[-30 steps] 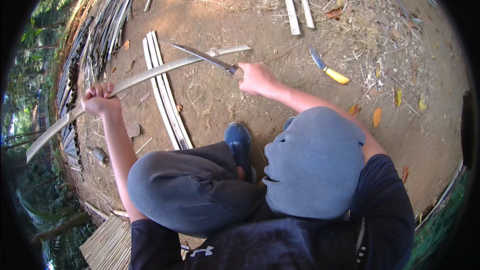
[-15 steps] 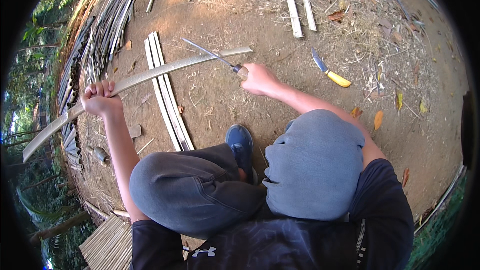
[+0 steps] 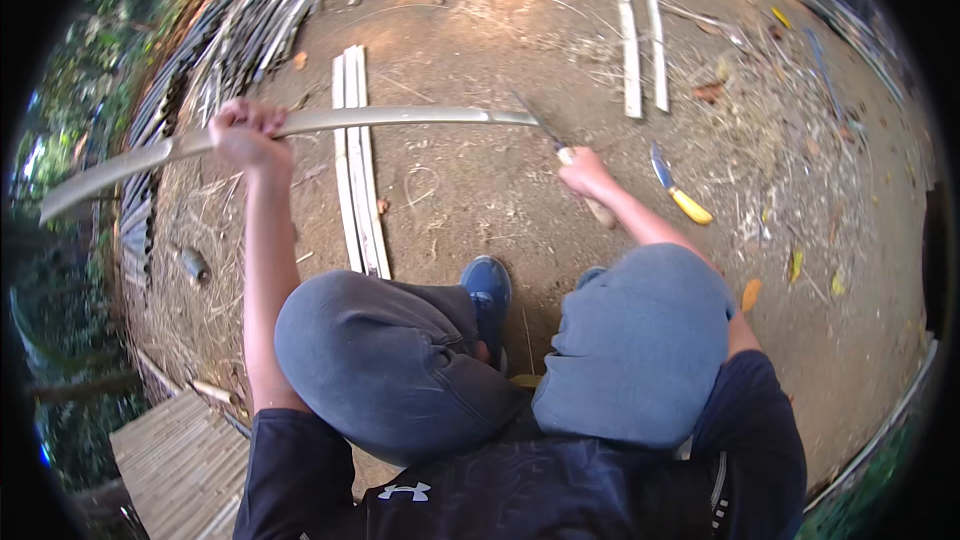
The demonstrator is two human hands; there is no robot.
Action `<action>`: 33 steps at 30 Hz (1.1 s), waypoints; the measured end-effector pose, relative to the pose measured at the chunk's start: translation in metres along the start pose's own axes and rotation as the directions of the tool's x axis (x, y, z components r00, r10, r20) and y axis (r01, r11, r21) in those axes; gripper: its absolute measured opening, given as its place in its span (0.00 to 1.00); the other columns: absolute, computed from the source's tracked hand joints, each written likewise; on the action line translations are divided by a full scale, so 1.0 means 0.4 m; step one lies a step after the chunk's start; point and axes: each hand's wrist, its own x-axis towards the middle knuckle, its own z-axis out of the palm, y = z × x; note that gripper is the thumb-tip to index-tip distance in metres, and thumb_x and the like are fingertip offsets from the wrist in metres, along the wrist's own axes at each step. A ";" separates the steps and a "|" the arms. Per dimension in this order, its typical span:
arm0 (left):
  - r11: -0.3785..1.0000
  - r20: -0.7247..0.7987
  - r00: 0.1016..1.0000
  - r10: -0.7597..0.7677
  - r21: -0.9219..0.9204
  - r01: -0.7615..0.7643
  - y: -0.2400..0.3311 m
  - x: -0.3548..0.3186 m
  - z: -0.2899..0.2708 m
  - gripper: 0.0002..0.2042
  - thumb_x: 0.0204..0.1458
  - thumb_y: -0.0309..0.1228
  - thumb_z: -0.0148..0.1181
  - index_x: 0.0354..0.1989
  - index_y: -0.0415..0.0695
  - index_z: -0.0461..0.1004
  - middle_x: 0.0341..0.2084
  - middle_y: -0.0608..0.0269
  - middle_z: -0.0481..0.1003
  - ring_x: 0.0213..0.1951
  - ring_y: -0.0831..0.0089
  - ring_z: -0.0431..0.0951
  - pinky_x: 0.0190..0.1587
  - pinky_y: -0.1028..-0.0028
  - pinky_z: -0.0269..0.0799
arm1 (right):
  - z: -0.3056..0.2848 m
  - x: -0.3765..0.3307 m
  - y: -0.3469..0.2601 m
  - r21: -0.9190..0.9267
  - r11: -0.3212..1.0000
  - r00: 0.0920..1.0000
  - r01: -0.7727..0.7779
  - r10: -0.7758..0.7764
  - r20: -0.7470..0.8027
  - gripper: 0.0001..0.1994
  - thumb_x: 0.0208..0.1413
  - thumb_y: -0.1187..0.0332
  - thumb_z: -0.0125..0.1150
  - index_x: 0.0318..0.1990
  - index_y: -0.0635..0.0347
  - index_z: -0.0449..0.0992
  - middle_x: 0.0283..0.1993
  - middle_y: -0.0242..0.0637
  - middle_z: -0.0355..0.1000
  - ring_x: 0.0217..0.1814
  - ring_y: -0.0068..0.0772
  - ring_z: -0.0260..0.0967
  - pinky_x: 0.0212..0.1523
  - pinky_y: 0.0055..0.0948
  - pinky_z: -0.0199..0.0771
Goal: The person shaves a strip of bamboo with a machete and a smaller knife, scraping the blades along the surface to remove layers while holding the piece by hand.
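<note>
1. Head view, the hands: the left hand [image 3: 247,132] is clenching in a full fist around a long, pale, flat split-bamboo strip [image 3: 400,118], holding it up off the ground. The right hand [image 3: 583,175] is closing tight on the light wooden handle of a dark-bladed knife [image 3: 545,132], whose blade is meeting the strip's right-hand end.

2. Head view, where the strip is: it is running crosswise in front of the squatting person, its left end reaching out past the fist toward the greenery, its right end at the knife.

3. Head view, handling, as a judgement: the strip is probably light and springy, bending rather than snapping, with sharp split edges likely to cut or splinter a sliding palm. A fist hold well back from the blade, as the left hand is doing, looks the safest place to take it.

4. Head view, edges and room: three pale bamboo slats [image 3: 355,160] are lying side by side on the bare brown dirt ground [image 3: 470,190] under the strip. A stack of grey bamboo poles [image 3: 215,50] is crowding the left, so the long free end is having little room there. Two more pale slats [image 3: 640,30] and a yellow-handled knife [image 3: 680,190] are lying to the right, just beside the right forearm. The dirt straight ahead is giving the most open room.
</note>
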 end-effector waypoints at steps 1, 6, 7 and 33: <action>1.000 0.075 0.997 0.014 -0.010 -0.014 -0.012 0.020 -0.017 0.10 0.53 0.31 0.35 0.20 0.50 0.55 0.11 0.72 0.50 0.15 0.76 0.47 0.21 0.70 0.53 | -0.009 -0.002 -0.013 0.044 0.999 1.000 -0.022 0.021 0.009 0.06 0.45 0.70 0.57 0.28 0.63 0.75 0.27 0.49 0.77 0.28 0.42 0.77 0.31 0.42 0.74; 0.998 0.248 0.969 0.017 0.060 -0.032 0.012 -0.001 0.003 0.07 0.55 0.31 0.37 0.26 0.48 0.56 0.15 0.69 0.52 0.20 0.74 0.53 0.31 0.66 0.61 | -0.006 -0.058 -0.035 0.140 0.989 0.998 -0.049 0.045 0.034 0.03 0.46 0.74 0.57 0.25 0.61 0.70 0.19 0.39 0.71 0.17 0.32 0.70 0.20 0.35 0.69; 0.998 0.251 0.968 0.004 0.061 -0.020 0.012 -0.009 0.006 0.07 0.57 0.31 0.36 0.26 0.48 0.56 0.15 0.69 0.52 0.20 0.74 0.54 0.33 0.66 0.62 | -0.006 -0.063 -0.038 0.115 0.992 0.998 -0.046 0.042 0.041 0.03 0.46 0.74 0.57 0.25 0.61 0.70 0.20 0.39 0.71 0.17 0.33 0.70 0.20 0.35 0.69; 0.994 0.283 0.959 -0.007 -0.101 0.037 0.005 0.002 -0.011 0.06 0.52 0.30 0.38 0.24 0.48 0.57 0.13 0.70 0.51 0.17 0.76 0.51 0.29 0.70 0.56 | 0.003 -0.105 -0.048 0.069 0.992 0.994 0.103 -0.101 -0.032 0.11 0.43 0.67 0.63 0.34 0.62 0.73 0.31 0.49 0.76 0.37 0.48 0.76 0.40 0.44 0.73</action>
